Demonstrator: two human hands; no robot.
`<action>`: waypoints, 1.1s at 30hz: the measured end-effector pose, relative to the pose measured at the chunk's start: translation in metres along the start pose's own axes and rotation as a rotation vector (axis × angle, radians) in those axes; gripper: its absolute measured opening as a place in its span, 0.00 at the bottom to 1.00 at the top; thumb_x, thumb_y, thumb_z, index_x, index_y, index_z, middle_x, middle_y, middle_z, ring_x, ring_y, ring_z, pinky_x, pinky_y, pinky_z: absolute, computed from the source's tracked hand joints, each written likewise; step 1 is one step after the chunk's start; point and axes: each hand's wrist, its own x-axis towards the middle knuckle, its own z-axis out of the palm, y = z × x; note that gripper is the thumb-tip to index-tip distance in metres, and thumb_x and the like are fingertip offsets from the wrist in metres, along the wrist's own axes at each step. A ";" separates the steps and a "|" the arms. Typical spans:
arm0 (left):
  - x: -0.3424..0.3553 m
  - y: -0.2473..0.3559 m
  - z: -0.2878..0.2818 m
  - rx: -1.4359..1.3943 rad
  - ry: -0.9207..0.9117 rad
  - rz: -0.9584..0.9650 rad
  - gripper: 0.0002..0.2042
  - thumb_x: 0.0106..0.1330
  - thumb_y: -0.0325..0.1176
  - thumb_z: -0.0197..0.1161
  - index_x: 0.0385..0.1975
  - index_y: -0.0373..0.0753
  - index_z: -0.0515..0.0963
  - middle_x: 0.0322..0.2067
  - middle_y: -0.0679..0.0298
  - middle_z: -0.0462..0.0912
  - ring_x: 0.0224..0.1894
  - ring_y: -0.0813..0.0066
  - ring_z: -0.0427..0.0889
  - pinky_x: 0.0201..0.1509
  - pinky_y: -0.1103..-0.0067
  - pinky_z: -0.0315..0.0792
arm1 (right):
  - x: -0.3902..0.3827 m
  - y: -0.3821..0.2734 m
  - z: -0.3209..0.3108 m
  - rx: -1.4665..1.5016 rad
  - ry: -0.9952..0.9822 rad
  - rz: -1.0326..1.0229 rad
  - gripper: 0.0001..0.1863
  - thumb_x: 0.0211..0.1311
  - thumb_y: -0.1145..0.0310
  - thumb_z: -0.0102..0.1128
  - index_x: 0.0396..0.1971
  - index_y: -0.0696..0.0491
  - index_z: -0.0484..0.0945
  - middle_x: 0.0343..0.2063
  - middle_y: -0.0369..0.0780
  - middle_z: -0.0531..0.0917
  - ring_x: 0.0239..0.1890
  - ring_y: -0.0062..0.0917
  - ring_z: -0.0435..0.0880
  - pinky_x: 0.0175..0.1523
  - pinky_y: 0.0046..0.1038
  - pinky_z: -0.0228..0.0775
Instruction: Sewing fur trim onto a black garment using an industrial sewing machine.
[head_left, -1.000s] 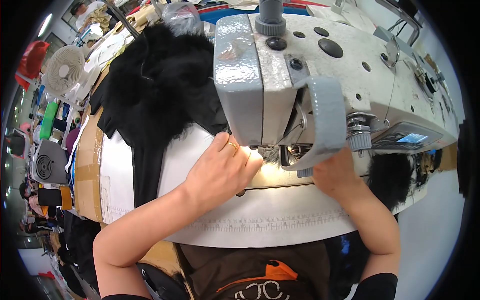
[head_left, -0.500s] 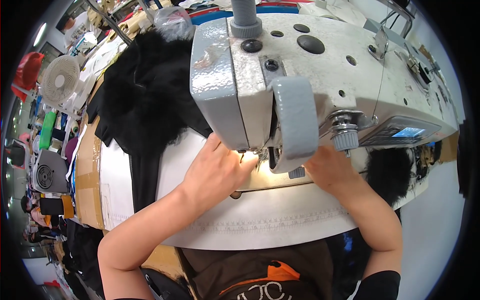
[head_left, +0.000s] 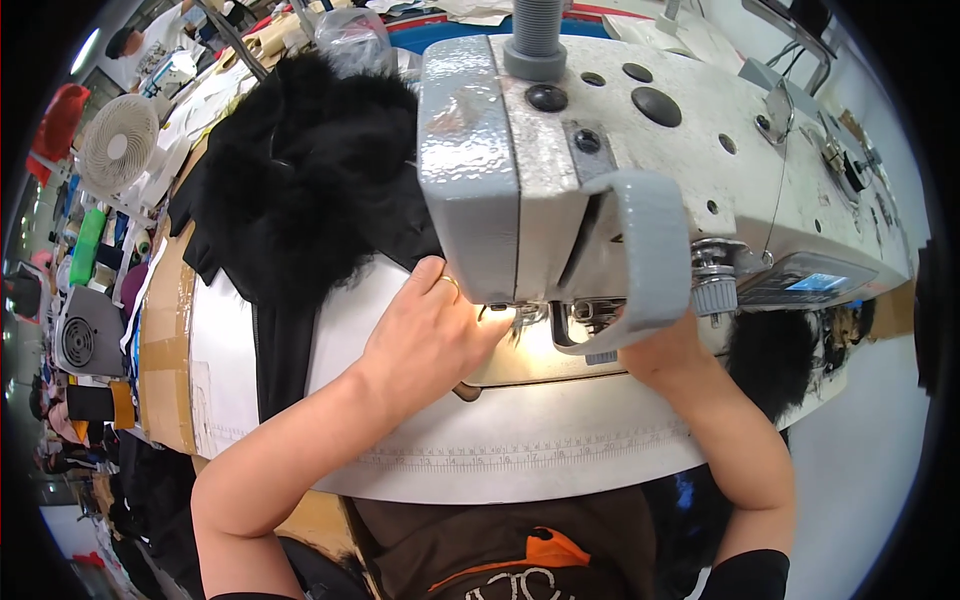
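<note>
A sewing machine [head_left: 560, 130] with a white and grey head fills the upper right. My left hand [head_left: 425, 335], a ring on one finger, rests on the bed left of the lit needle area, fingers bent and pressed together. A few dark hairs show by its fingertips; what it grips is hidden. My right hand [head_left: 660, 352] lies right of the needle area, its fingers hidden behind the grey curved guard [head_left: 655, 260]. A black garment with fur [head_left: 310, 180] spreads left of the machine head, reaching close behind my left hand.
Black fur [head_left: 770, 360] lies right of my right wrist. The white bed [head_left: 500, 455] carries a printed ruler scale. Cardboard [head_left: 165, 350] edges the table at left. Beyond it are a white fan [head_left: 120, 145] and a grey boxy device [head_left: 88, 335]. Another person [head_left: 150, 55] is at far left.
The view has shifted, so the machine head sits farther right in the picture. My left hand stays beside the needle area, its ring now showing. The right hand remains mostly behind the guard.
</note>
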 end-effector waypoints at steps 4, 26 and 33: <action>0.006 -0.004 -0.003 0.029 0.008 -0.017 0.04 0.58 0.32 0.64 0.22 0.49 0.79 0.20 0.69 0.75 0.35 0.71 0.76 0.44 0.74 0.62 | -0.009 -0.005 0.001 0.003 -0.150 0.158 0.05 0.52 0.71 0.63 0.29 0.54 0.83 0.30 0.43 0.83 0.34 0.42 0.83 0.39 0.45 0.75; -0.003 0.013 -0.015 -0.112 0.151 0.028 0.07 0.57 0.32 0.63 0.33 0.40 0.78 0.29 0.65 0.76 0.34 0.69 0.75 0.41 0.74 0.65 | -0.005 -0.002 -0.008 0.076 -0.305 -0.097 0.12 0.55 0.66 0.66 0.41 0.49 0.83 0.30 0.37 0.83 0.32 0.34 0.85 0.35 0.37 0.77; -0.014 0.023 -0.023 -0.383 0.167 0.098 0.10 0.58 0.31 0.61 0.39 0.37 0.79 0.32 0.65 0.75 0.38 0.70 0.76 0.43 0.73 0.68 | -0.005 -0.020 -0.010 0.439 -0.338 -0.181 0.18 0.55 0.65 0.71 0.47 0.43 0.84 0.37 0.30 0.87 0.34 0.32 0.86 0.38 0.35 0.77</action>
